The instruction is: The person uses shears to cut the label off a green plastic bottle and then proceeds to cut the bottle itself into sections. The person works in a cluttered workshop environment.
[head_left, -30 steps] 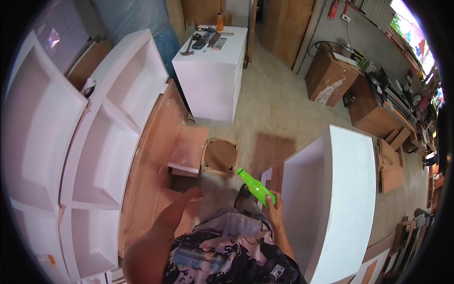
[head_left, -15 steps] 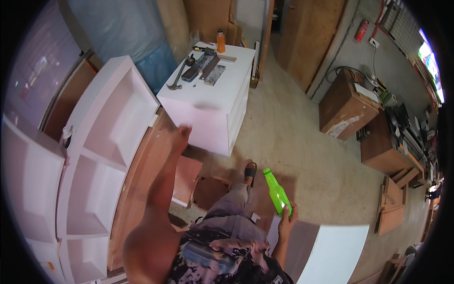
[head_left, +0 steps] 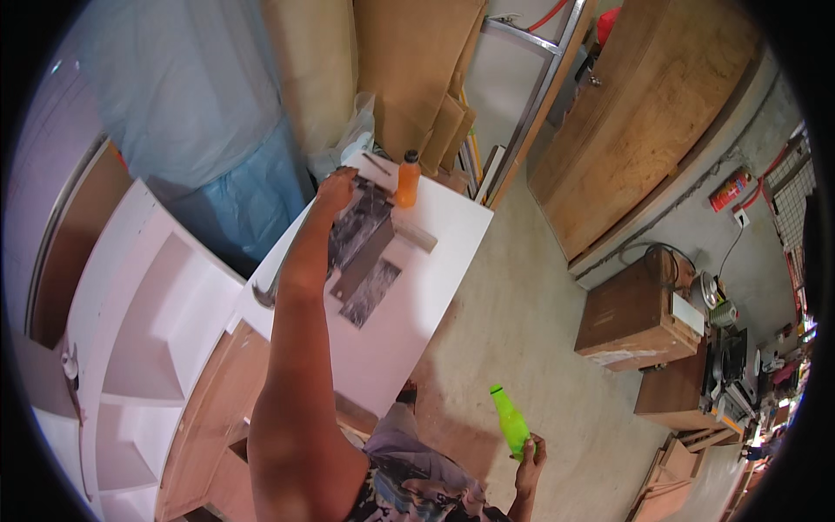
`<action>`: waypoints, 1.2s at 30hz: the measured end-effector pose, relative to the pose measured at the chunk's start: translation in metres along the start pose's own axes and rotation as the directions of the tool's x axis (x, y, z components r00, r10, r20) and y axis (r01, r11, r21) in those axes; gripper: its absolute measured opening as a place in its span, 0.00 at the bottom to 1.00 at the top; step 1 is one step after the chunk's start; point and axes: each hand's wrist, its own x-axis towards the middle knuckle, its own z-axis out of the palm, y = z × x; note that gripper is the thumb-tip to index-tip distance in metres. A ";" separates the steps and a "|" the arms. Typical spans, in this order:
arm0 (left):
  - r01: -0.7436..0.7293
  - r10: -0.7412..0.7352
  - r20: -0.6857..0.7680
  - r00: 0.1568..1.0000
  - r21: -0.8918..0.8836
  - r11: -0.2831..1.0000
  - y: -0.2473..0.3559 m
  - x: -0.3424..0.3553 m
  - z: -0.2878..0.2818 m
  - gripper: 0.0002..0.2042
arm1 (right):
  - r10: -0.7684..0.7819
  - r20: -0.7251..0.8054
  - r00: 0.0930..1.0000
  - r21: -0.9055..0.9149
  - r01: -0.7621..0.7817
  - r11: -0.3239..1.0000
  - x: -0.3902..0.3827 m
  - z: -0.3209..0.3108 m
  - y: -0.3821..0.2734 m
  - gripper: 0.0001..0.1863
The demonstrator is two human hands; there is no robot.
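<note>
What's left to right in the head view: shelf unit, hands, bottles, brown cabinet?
White shelf unit → left hand → orange bottle → green bottle → right hand → brown cabinet.

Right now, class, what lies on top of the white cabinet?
On the white cabinet: an orange bottle, grey sheets, and the left hand. The forearm covers whatever lies beneath it.

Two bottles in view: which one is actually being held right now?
The green bottle, gripped low in the right hand over the floor. The orange bottle stands free on the white cabinet, beside the reaching left hand.
</note>
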 end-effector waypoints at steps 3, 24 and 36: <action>-0.081 0.028 0.206 0.978 0.254 0.964 -0.009 0.027 0.024 0.23 | 0.079 0.019 0.997 -0.041 -0.079 0.996 0.033 0.006 0.007 0.27; 0.198 -0.866 -0.239 0.439 -0.914 0.353 0.167 -0.381 -0.169 0.28 | -0.276 0.902 0.332 0.212 0.215 0.953 0.316 0.176 -0.154 0.23; -0.352 -0.883 -0.189 -0.429 -0.866 0.357 0.356 -0.727 -0.124 0.12 | -0.032 0.892 -0.450 0.102 0.130 0.986 0.017 0.293 -0.119 0.22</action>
